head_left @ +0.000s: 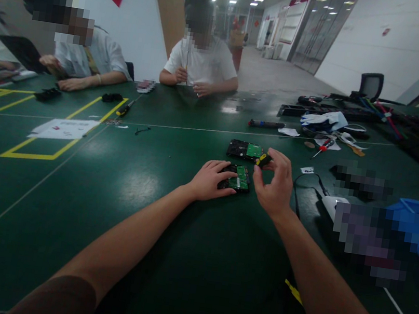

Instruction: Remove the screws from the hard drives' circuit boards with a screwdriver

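left hand (212,178) spread flat on near hard drive (239,182), mid desk (139,204) | right hand (274,185) just right of that drive, pinching yellow-black screwdriver (263,160) | second drive (245,150) just behind it

Left hand (212,180) covers half drive (240,181); screwdriver (263,160) tip hidden.

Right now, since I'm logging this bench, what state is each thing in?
near hard drive, circuit board up, flat on the table, left hand resting on it.
far hard drive, circuit board up, untouched.
screwdriver, held off the table in the right hand.
left hand, fingers laid open.
right hand, closed on the screwdriver.
paper sheet, lying flat.
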